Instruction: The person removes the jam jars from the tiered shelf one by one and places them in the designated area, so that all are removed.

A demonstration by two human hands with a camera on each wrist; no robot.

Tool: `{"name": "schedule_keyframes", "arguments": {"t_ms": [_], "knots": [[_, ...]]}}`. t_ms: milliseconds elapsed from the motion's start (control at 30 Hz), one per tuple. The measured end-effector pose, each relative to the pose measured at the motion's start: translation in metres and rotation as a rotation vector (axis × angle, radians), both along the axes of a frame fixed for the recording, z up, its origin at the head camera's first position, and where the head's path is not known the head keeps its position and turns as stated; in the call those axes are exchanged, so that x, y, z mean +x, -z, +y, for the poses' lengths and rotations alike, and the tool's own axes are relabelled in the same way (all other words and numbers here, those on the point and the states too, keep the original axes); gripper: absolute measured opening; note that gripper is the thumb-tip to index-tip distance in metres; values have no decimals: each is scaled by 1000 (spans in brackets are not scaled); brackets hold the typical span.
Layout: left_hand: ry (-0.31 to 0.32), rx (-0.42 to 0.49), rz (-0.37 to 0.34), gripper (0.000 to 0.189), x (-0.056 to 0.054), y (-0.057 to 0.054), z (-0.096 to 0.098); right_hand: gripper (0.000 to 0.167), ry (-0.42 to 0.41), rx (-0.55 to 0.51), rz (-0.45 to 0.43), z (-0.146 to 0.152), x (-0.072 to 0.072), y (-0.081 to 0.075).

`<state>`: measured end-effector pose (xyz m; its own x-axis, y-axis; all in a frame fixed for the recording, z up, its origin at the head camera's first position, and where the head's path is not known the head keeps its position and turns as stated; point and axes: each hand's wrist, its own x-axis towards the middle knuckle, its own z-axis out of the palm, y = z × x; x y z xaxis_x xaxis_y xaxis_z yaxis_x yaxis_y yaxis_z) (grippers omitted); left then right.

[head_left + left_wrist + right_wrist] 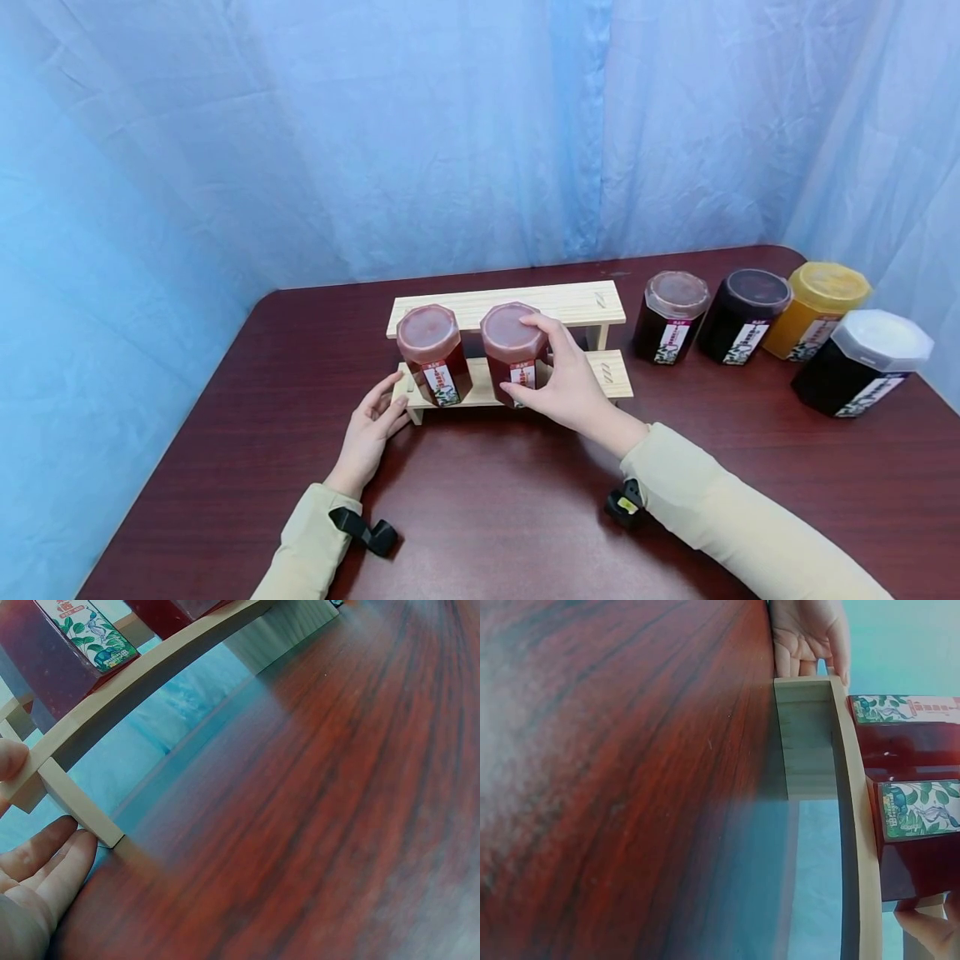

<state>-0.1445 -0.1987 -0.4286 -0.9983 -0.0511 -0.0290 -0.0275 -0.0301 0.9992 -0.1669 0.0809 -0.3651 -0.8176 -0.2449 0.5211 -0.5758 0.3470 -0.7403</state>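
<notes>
Right hand [573, 379] is clamped on the right red jar [497, 371], thumb low on the front, index finger up at the lid's edge, wrist angled in from the right; the jar sits roughly upright at the lower board [611, 371] of the wooden stand [555, 302]; left hand [375, 425] is hooked round the stand's left end, fingertips against the leg [86, 806]; the left red jar [429, 346] is just right of the left hand, with a slim gap to the held one.

Elbow room: past the right fingers the raised rear board is pretty close, then the blue curtain [450, 142]; four more jars [742, 321] stand off to that hand's right; tabletop [487, 500] runs wide between the forearms, plus left of the left hand out to the edge.
</notes>
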Motion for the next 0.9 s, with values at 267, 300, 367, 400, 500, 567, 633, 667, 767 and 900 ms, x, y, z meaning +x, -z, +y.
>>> {"name": "schedule_keyframes", "arguments": {"t_ms": [267, 300, 367, 400, 500, 567, 633, 667, 767, 900], "knots": [[6, -2, -3, 47, 1, 0, 0, 80, 10, 15, -15, 3, 2, 0], [6, -1, -3, 47, 1, 0, 0, 80, 9, 15, -17, 4, 3, 0], [8, -1, -1, 47, 0, 0, 0, 80, 10, 10, -21, 5, 3, -1], [8, 1, -1, 47, 0, -1, 0, 80, 11, 8, -21, 6, 4, -1], [7, 2, -3, 47, 0, -2, 1, 79, 15, 7, -21, 8, 5, -2], [6, -1, -7, 47, 1, -2, 1, 79, 14, 3, -25, 9, 7, -2], [5, -2, -10, 47, 1, -2, 1, 79, 11, -4, -32, 11, 8, -2], [4, -2, -10, 47, 1, -2, 1, 80, 11, -8, -37, 12, 9, -3], [3, -4, -9, 47, 1, -2, 1, 79, 12, -23, -43, 16, 12, -3], [4, 2, -7, 47, 0, -1, 0, 79, 16, -39, -38, 20, 14, -2]]}}
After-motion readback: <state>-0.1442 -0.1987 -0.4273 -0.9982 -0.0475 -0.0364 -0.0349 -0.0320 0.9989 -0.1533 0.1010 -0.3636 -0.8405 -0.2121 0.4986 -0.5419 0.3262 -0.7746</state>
